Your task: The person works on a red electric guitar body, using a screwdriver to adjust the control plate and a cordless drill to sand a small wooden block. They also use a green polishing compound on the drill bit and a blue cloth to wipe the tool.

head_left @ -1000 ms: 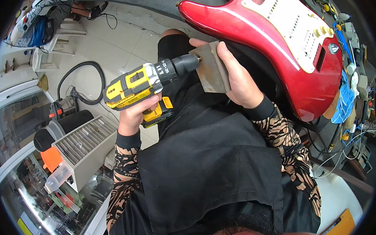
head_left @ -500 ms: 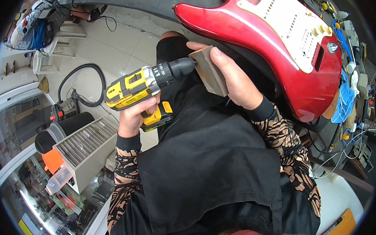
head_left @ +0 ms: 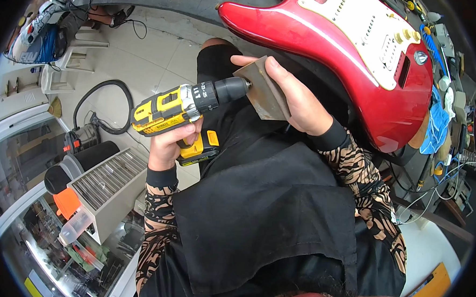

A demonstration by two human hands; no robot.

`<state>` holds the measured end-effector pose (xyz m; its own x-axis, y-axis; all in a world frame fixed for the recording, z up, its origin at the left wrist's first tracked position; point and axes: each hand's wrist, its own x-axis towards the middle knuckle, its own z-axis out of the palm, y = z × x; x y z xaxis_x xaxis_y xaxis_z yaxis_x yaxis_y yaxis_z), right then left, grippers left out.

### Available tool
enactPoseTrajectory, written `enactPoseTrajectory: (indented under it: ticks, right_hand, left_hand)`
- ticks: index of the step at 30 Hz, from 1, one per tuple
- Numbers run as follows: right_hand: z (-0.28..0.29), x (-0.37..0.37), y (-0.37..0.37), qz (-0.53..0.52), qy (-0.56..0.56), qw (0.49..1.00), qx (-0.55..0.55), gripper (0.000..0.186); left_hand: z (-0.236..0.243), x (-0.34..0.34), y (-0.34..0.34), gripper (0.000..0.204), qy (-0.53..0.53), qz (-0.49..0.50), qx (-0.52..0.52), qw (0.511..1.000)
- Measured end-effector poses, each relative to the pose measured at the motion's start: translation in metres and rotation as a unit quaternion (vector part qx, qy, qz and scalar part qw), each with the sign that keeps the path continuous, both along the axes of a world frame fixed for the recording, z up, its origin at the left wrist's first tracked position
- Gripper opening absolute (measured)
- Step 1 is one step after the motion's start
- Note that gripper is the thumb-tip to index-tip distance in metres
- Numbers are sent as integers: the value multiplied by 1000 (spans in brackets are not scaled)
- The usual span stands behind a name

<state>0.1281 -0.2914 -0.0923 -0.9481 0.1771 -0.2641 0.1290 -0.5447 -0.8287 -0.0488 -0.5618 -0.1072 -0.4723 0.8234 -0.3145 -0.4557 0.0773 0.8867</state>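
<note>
My left hand [head_left: 171,143] is closed around the grip of a yellow-and-black cordless drill [head_left: 166,112], its battery below the hand. The drill's black chuck points right, its tip at the face of a flat, rust-spotted grey metal block [head_left: 262,96]; whether it touches is hard to tell. My right hand [head_left: 300,102] holds that block upright from the right side, thumb along the top edge and fingers mostly hidden behind it. Just beyond, a glossy red electric guitar body [head_left: 379,114] with a white pickguard rests on the dark workbench [head_left: 187,1]. A black apron covers my lap.
A vacuum hose [head_left: 100,83] and a grey slotted rack [head_left: 111,187] stand left, beside glass-fronted cabinets. White plastic chairs [head_left: 77,63] and what looks like someone's leg [head_left: 104,14] are at upper left. Tools, cables and a blue cloth [head_left: 436,122] crowd the bench's right side.
My right hand and the metal block have shifted slightly left, tilting a little along the way. The drill has moved only slightly, still in my left hand.
</note>
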Motion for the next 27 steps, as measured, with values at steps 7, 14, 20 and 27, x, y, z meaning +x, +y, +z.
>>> enactPoseTrajectory:
  ticks: [7, 14, 20, 27]
  right_hand:
    - [0, -1, 0, -4, 5, 1000, 3, 69]
    - [-4, -2, -3, -36, 10, 999, 32, 68]
    - [-2, -1, -6, -56, 16, 996, 72, 66]
    - [-1, -1, -11, -78, 24, 989, 120, 65]
  left_hand:
    - [3, 1, 1, 46, -4, 0, -6, 1000]
    - [1, 3, 2, 45, 6, 3, -7, 1000]
    - [4, 8, 2, 41, 46, 18, -38, 998]
    - [12, 11, 7, 38, 59, 25, -35, 997]
